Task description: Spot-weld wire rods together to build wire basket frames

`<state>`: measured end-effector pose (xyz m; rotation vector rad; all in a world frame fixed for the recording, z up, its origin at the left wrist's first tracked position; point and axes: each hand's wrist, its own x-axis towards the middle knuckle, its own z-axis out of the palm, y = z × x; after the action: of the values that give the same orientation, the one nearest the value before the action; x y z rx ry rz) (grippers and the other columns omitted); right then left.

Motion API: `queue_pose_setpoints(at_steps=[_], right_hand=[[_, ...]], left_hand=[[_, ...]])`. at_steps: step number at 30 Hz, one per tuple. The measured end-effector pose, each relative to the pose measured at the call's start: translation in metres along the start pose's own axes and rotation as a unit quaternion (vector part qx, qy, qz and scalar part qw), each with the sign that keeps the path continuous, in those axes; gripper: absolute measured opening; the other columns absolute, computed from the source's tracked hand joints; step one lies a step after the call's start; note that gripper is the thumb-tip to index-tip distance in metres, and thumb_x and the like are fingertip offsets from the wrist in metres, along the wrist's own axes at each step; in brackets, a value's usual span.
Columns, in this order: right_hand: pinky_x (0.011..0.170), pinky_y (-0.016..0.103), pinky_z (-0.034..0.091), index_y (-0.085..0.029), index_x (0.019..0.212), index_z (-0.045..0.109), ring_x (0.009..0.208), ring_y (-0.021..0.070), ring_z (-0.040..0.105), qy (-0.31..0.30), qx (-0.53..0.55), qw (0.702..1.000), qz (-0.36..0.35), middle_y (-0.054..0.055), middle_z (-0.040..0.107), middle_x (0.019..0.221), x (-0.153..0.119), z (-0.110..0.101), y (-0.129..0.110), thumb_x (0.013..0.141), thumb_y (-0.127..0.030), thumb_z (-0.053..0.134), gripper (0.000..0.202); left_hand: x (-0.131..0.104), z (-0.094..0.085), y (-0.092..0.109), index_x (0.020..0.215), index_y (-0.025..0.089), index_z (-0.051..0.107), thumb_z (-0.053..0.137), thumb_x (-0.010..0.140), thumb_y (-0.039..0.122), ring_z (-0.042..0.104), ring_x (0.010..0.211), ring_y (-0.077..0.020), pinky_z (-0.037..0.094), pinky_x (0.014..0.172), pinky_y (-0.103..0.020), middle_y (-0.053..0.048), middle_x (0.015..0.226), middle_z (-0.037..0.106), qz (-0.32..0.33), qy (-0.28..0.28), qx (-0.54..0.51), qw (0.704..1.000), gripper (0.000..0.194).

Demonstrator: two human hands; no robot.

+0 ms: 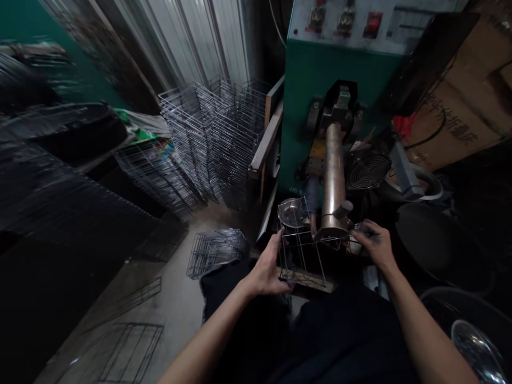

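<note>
A small wire rack (302, 250) of thin metal rods is held over my lap, at the lower end of a spot welder's copper-coloured arm (335, 176). My left hand (269, 269) grips the rack's left side, thumb and fingers around its wires. One part of the rack reaches under the tip of the arm. Just right of that tip, my right hand (374, 242) is closed in a pinch with darkened fingertips. What it pinches is too small and dark to make out. Behind the rack sits a round metal bowl (293, 212).
The welder's green body (304, 80) stands ahead, with a fan (368, 169) beside the arm. Tall stacks of wire baskets (216, 138) rise at left, and a smaller wire stack (218, 248) is by my leg. Wire frames (132, 346) lie on the floor. A cardboard box (464, 106) is at right.
</note>
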<state>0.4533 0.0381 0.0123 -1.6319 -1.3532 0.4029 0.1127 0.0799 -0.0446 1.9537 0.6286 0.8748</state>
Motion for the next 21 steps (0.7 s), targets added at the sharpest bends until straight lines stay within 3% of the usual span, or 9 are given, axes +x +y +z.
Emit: queue_pose_setpoints(at_steps=[6, 10, 15, 21], right_hand=[[0.058, 0.03, 0.029, -0.022, 0.053, 0.042, 0.062, 0.0156, 0.037, -0.017, 0.004, 1.0, 0.0, -0.001, 0.038, 0.062, 0.001, -0.001, -0.002, 0.076, -0.051, 0.077, 0.051], [0.058, 0.03, 0.029, -0.022, 0.054, 0.041, 0.062, 0.0157, 0.037, -0.017, 0.004, 1.0, 0.001, -0.002, 0.037, 0.062, 0.0, -0.002, -0.002, 0.077, -0.052, 0.077, 0.052], [0.057, 0.031, 0.026, -0.022, 0.053, 0.039, 0.061, 0.0153, 0.034, -0.01, 0.002, 1.0, -0.006, -0.002, 0.034, 0.062, -0.001, -0.004, -0.006, 0.077, -0.054, 0.078, 0.056], [0.056, 0.03, 0.028, -0.022, 0.052, 0.041, 0.059, 0.0151, 0.036, -0.001, -0.016, 1.0, 0.004, -0.001, 0.036, 0.061, 0.001, 0.0, -0.011, 0.076, -0.062, 0.077, 0.059]], left_hand=[[-0.001, 0.001, -0.002, 0.166, 0.027, -0.001, 0.088, 0.061, 0.028, 0.033, 0.151, -0.0481, 0.038, 0.121, -0.069, -0.02, 0.165, 0.026, 0.025, 0.006, 0.009, 1.0, 0.137], [0.0, 0.0, 0.0, 0.166, 0.027, 0.001, 0.086, 0.062, 0.029, 0.042, 0.146, -0.0452, 0.042, 0.119, -0.067, -0.019, 0.162, 0.029, 0.006, -0.004, -0.004, 1.0, 0.134], [-0.001, 0.0, 0.001, 0.165, 0.028, -0.002, 0.087, 0.061, 0.026, 0.036, 0.149, -0.0488, 0.039, 0.12, -0.07, -0.02, 0.166, 0.022, -0.001, -0.006, 0.008, 1.0, 0.137], [-0.002, 0.002, -0.005, 0.166, 0.026, 0.0, 0.087, 0.062, 0.027, 0.05, 0.137, -0.0425, 0.043, 0.118, -0.067, -0.019, 0.158, 0.034, 0.005, 0.001, -0.009, 1.0, 0.136]])
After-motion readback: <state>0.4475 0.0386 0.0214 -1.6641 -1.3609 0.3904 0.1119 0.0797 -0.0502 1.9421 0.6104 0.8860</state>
